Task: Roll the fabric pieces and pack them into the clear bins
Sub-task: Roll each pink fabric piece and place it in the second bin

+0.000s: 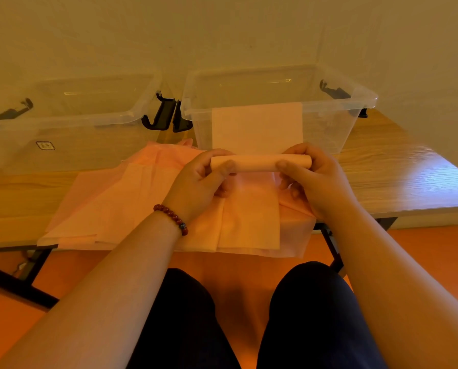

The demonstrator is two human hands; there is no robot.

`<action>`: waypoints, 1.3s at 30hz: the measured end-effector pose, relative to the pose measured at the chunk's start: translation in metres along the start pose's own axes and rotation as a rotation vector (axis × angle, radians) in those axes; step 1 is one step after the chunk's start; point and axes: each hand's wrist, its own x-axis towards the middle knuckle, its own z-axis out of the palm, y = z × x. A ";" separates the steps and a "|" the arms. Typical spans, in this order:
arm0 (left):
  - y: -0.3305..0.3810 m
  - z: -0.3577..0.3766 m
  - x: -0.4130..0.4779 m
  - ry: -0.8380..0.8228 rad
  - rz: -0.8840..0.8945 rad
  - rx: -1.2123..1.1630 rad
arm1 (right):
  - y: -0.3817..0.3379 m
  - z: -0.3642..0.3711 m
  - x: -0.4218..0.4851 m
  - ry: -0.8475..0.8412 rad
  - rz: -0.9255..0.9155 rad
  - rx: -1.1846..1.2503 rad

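A pale peach fabric piece [257, 129] hangs down the front wall of the right clear bin [329, 129], its top edge near the rim. Its lower end is wound into a tight roll [254, 163]. My left hand [204, 179] grips the roll's left end with thumb on top. At the right end, my right hand [310, 177] grips the same roll. More pink fabric pieces [132, 206] lie flat on the wooden table [398, 171] below my hands, some draping over the front edge.
A second clear bin [71, 121] stands at the left, with black latch handles [160, 115] between the two bins. A plain wall runs behind them. My knees sit under the table's front edge, over an orange floor.
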 end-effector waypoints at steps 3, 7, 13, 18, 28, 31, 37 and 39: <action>0.000 -0.001 -0.001 -0.008 0.002 -0.020 | -0.001 0.000 0.000 0.020 0.003 -0.006; 0.001 -0.002 -0.001 0.003 -0.013 -0.040 | 0.001 0.001 0.001 0.015 0.000 0.002; 0.000 0.001 0.001 0.081 -0.058 -0.070 | 0.001 -0.002 0.002 -0.063 0.030 0.080; 0.000 -0.001 0.000 0.061 -0.047 -0.091 | -0.002 0.001 0.001 -0.006 0.018 0.037; -0.003 -0.001 0.002 0.084 -0.037 -0.002 | -0.001 0.000 0.003 -0.071 0.020 0.069; -0.003 0.000 0.002 0.091 -0.049 -0.029 | 0.000 -0.001 0.004 -0.074 0.021 0.039; -0.003 -0.003 0.001 0.042 -0.008 -0.022 | -0.001 0.002 0.002 0.006 0.023 -0.024; -0.002 -0.003 0.001 0.049 -0.015 -0.019 | -0.001 0.001 0.002 0.008 0.013 -0.026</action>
